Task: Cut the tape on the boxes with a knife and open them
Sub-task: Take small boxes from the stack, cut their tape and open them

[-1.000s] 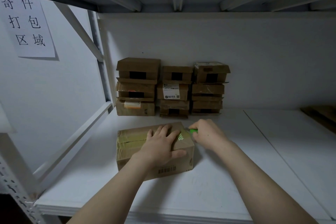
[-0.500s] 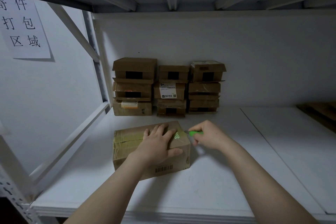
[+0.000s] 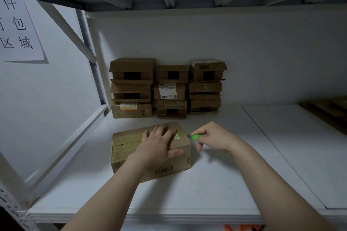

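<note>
A taped cardboard box (image 3: 129, 148) lies on the white shelf (image 3: 216, 184) in front of me, a barcode on its near side and a green mark on top. My left hand (image 3: 159, 144) lies flat on the box's top, fingers spread, thumb over the near edge. My right hand (image 3: 212, 137) grips a green-handled knife (image 3: 194, 137) just off the box's right end, its tip at the top right edge. A dark slit shows in the tape along the left part of the top seam.
Three stacks of small cardboard boxes (image 3: 169, 88) stand against the back wall. Flat cardboard (image 3: 326, 110) lies at the far right. A diagonal white brace (image 3: 62, 148) runs along the left side, and a paper sign (image 3: 16, 30) hangs on the left wall.
My right hand with the knife has drawn back to the right, off the box's top to just past its right end. The left hand stays flat on the box.
</note>
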